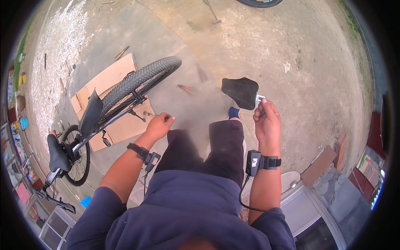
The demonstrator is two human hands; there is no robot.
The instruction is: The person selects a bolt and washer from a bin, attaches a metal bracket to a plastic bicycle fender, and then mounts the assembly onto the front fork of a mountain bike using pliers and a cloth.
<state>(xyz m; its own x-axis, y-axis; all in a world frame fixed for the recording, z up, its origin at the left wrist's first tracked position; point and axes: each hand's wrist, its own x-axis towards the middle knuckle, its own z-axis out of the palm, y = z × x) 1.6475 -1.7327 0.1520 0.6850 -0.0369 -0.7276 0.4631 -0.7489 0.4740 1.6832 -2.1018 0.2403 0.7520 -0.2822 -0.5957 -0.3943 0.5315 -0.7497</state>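
My right hand (268, 121) is closed on the silver metal bracket (260, 98) of a black, flat bicycle mudguard (241, 92). The mudguard is held out in front of my right knee, its broad black blade pointing left. My left hand (160, 126) hovers above my left knee with its fingers curled together; whatever they may pinch is too small to make out. Left of that hand stands a bicycle with a knobbly tyre (141, 79), a black saddle (59, 157) and another black guard piece (91, 113) by the wheel.
Flattened cardboard (106, 81) lies beneath the bicycle. Red-handled pliers (185, 88) rest on the concrete between my hands, and another pair of pliers (121, 53) lies beyond the cardboard. Part of another tyre (259, 3) shows at the far edge. A brown board (318, 166) lies at right.
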